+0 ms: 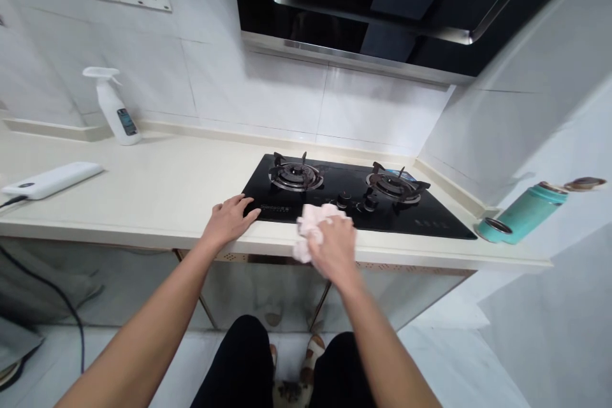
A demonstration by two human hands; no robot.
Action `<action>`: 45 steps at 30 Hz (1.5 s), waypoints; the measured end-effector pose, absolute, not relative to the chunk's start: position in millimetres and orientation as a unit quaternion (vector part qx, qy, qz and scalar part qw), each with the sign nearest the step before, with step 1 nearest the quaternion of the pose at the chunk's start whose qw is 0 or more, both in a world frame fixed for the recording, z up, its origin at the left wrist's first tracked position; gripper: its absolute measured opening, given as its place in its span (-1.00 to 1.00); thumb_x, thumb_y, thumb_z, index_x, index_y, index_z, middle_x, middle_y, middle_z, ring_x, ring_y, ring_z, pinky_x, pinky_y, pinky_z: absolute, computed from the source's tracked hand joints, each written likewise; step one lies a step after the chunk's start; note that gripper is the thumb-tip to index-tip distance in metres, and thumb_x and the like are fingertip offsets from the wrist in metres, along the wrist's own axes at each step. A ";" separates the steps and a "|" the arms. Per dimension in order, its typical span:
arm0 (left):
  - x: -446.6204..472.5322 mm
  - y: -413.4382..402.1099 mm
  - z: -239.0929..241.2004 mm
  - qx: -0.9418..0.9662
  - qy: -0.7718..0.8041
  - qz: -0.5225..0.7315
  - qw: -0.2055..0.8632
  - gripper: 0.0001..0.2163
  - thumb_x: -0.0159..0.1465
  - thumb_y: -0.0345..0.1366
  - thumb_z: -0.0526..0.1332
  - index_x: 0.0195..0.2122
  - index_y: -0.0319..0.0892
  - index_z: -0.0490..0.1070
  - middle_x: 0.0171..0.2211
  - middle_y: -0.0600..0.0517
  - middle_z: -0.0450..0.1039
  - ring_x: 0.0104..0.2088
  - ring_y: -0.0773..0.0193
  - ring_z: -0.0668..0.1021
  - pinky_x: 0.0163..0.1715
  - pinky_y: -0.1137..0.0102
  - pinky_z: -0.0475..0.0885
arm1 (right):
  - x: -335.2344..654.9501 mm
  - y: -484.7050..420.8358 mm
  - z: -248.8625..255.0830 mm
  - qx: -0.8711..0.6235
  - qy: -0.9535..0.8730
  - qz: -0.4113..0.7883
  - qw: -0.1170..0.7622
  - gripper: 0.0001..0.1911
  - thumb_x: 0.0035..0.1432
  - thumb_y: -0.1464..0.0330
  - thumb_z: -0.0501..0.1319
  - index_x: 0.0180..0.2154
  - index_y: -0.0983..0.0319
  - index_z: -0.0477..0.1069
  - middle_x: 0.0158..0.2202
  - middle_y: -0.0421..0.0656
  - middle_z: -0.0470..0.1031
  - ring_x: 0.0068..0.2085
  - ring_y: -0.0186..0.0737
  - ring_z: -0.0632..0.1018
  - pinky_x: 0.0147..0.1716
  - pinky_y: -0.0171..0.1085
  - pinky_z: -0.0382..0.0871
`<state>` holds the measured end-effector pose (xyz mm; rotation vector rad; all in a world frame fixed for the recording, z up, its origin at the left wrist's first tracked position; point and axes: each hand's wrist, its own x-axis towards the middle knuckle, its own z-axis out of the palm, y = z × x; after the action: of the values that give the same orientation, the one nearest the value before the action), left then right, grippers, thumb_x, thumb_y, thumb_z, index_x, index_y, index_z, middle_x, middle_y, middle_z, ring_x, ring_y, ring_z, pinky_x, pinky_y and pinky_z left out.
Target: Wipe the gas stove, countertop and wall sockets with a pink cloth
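Observation:
A pale pink cloth [310, 224] is bunched under my right hand [335, 243], whose fingers press it onto the front edge of the black gas stove [329, 194]. Part of the cloth hangs over the counter's front edge. My left hand [233, 218] rests with fingers apart on the counter at the stove's left front corner, fingertips touching the glass. Two control knobs [343, 199] sit just behind the cloth. Behind them are the left burner [296, 175] and the right burner [396, 188], each with a dark pan support.
A white spray bottle [117, 111] stands by the back wall on the counter [157, 185]. A white corded device [55, 180] lies at the left. A teal flask [535, 211] and its lid [493, 230] are at the right end. The black range hood [335, 19] overhangs the stove.

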<state>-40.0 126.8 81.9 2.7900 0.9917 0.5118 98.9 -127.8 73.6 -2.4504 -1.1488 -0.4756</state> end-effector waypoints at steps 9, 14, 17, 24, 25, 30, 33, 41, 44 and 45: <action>-42.5 131.6 79.6 0.930 0.319 0.172 0.061 -0.46 0.44 0.03 0.02 0.35 -0.07 0.38 0.44 -0.17 0.27 0.43 -0.04 0.31 0.37 -0.02 0.20 | 59.3 -79.0 41.6 -0.727 -0.570 -0.231 0.306 -0.66 0.34 0.10 0.24 0.00 0.14 0.56 0.30 0.02 0.33 0.25 0.09 0.31 0.21 0.03 0.23; -43.6 131.2 79.9 0.925 0.325 0.169 0.097 -0.40 0.43 0.13 0.02 0.35 -0.07 0.39 0.46 -0.15 0.24 0.45 -0.09 0.28 0.39 -0.01 0.16 | 133.3 -166.0 24.4 -0.737 -0.515 -0.307 0.312 -0.69 0.33 0.19 0.21 0.00 0.16 0.58 0.18 0.04 0.43 0.19 0.06 0.41 0.17 0.00 0.32; -44.5 127.5 82.6 0.925 0.322 0.169 0.110 -0.38 0.43 0.14 0.00 0.35 -0.11 0.39 0.46 -0.17 0.23 0.44 -0.12 0.29 0.39 -0.02 0.14 | 189.9 -232.8 22.1 -0.809 -0.407 -0.338 0.256 -0.61 0.35 0.15 0.16 -0.01 0.23 0.60 0.10 0.12 0.48 0.10 0.09 0.47 0.10 0.01 0.37; -44.5 121.6 85.7 0.923 0.327 0.172 0.111 -0.40 0.45 0.12 -0.02 0.34 -0.12 0.39 0.45 -0.19 0.24 0.42 -0.12 0.32 0.39 -0.02 0.13 | 245.0 -299.6 17.9 -0.882 -0.223 -0.372 0.186 -0.53 0.30 0.07 0.14 -0.07 0.26 0.63 0.12 0.19 0.50 0.05 0.21 0.51 0.05 0.10 0.37; -44.4 121.4 85.7 0.923 0.327 0.174 0.109 -0.40 0.45 0.12 -0.02 0.33 -0.11 0.39 0.45 -0.19 0.25 0.41 -0.12 0.33 0.38 -0.02 0.14 | 237.6 -291.6 16.0 -0.881 -0.212 -0.377 0.194 -0.54 0.29 0.07 0.14 -0.09 0.25 0.64 0.12 0.20 0.50 0.06 0.23 0.50 0.05 0.12 0.37; -44.1 122.1 84.7 0.925 0.323 0.172 0.102 -0.40 0.45 0.12 -0.01 0.33 -0.13 0.39 0.45 -0.21 0.25 0.41 -0.12 0.33 0.38 -0.04 0.15 | 156.6 -210.3 3.5 -0.816 -0.338 -0.367 0.291 -0.64 0.32 0.14 0.18 -0.07 0.16 0.65 0.21 0.13 0.42 0.24 0.25 0.41 0.18 0.19 0.31; -43.4 123.7 82.4 0.925 0.325 0.178 0.087 -0.42 0.45 0.10 -0.01 0.33 -0.12 0.40 0.45 -0.20 0.25 0.41 -0.11 0.33 0.37 -0.03 0.16 | 100.9 -159.1 2.0 -0.747 -0.478 -0.316 0.338 -0.66 0.34 0.33 0.16 0.07 0.06 0.59 0.37 0.01 0.29 0.42 0.21 0.23 0.29 0.23 0.21; -41.7 130.8 77.5 0.927 0.323 0.179 0.066 -0.46 0.45 0.05 0.03 0.33 -0.08 0.39 0.44 -0.17 0.27 0.43 -0.03 0.32 0.37 0.00 0.19 | 50.4 -110.3 42.1 -0.700 -0.634 -0.205 0.257 -0.30 0.29 0.45 0.29 0.41 0.15 0.21 0.37 0.01 0.34 0.37 0.06 0.28 0.27 0.04 0.27; -41.6 133.4 76.4 0.926 0.323 0.184 0.069 -0.45 0.44 0.06 0.03 0.34 -0.09 0.39 0.43 -0.15 0.28 0.42 -0.04 0.33 0.37 -0.01 0.19 | 56.3 -108.6 48.3 -0.735 -0.610 -0.185 0.231 -0.24 0.19 0.34 0.42 0.37 0.09 0.25 0.27 0.02 0.43 0.17 0.08 0.41 0.11 0.04 0.33; -41.5 134.4 76.0 0.925 0.323 0.187 0.069 -0.45 0.44 0.06 0.03 0.34 -0.08 0.39 0.43 -0.14 0.28 0.42 -0.04 0.34 0.38 0.00 0.19 | 58.8 -109.2 45.9 -0.739 -0.603 -0.193 0.228 -0.26 0.16 0.32 0.45 0.33 0.07 0.29 0.24 0.02 0.44 0.16 0.09 0.41 0.11 0.06 0.31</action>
<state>-41.5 134.4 76.0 2.7857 0.9731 0.5617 58.8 -109.2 45.9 -2.0368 -1.6618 -0.5322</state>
